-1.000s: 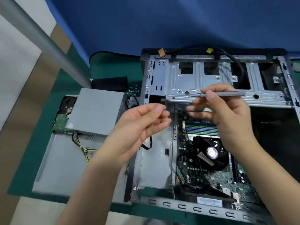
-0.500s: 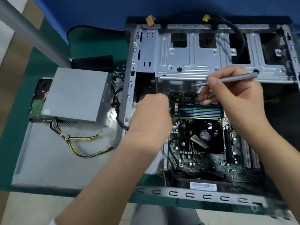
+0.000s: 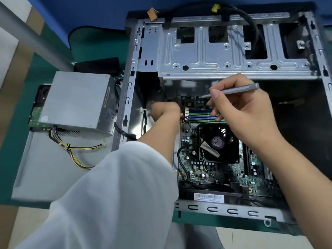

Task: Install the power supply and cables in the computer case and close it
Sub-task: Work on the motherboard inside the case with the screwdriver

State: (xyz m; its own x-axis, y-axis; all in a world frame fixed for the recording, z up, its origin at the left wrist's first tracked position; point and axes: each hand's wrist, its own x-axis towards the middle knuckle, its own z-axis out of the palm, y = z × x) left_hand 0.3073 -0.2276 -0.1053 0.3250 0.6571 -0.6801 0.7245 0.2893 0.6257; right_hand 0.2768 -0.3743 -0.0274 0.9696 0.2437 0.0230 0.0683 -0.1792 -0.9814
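Observation:
The open computer case (image 3: pixel 233 56) lies on its side with the motherboard (image 3: pixel 215 169) and black CPU fan (image 3: pixel 218 141) exposed. My right hand (image 3: pixel 240 108) grips a grey screwdriver (image 3: pixel 237 90) over the memory slots, its tip pointing left at the board's upper corner. My left hand (image 3: pixel 166 110) reaches deep into the case beside that corner; its fingers are hidden, so what it holds is unclear. The grey power supply (image 3: pixel 77 101) sits outside the case on the left, resting on the loose side panel (image 3: pixel 45 169), with yellow and black cables (image 3: pixel 75 151) trailing from it.
A hard drive (image 3: pixel 38 105) lies under the power supply's left edge. A black block (image 3: pixel 97 65) sits behind it on the green mat (image 3: pixel 14 141). Black cables with orange and yellow plugs (image 3: pixel 215 8) drape over the case's far rim. A grey pole (image 3: pixel 32 35) crosses top left.
Both hands dropped from in front of the drive cage into the case. The left hand pushed down by the board's upper-left corner; the right hand brought the screwdriver tip toward that corner.

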